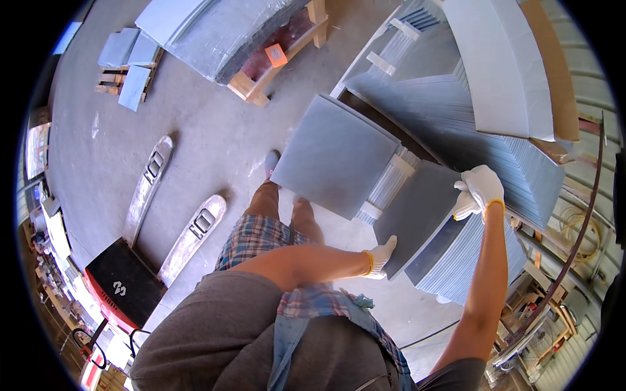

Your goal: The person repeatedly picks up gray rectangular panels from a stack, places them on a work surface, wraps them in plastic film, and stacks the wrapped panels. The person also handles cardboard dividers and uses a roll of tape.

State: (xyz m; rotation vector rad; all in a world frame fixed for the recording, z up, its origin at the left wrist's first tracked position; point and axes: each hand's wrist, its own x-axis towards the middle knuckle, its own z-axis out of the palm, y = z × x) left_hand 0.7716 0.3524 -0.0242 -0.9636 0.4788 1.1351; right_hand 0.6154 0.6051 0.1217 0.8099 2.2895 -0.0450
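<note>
A dark grey flat panel [418, 210] lies slightly tilted in front of me, between my two gloved hands. My left hand [379, 258] grips its near edge, thumb on top, the other fingers partly hidden beneath. At the panel's right edge my right hand [481, 191] is closed, fingers curled around the edge near the far corner. Below the panel a stack of thin blue-grey sheets [473, 257] shows its layered edges. On the left is another stack of square grey panels [336, 156]. Between the stacks runs a bundle of pale strips [389, 184].
Behind the panels stands a larger stack of sheets [417, 107] with a curved white cardboard sheet [502, 62] on it. A wrapped stack [228, 32] rests on a wooden support at the upper left. A pallet jack [127, 280] points its forks across the floor.
</note>
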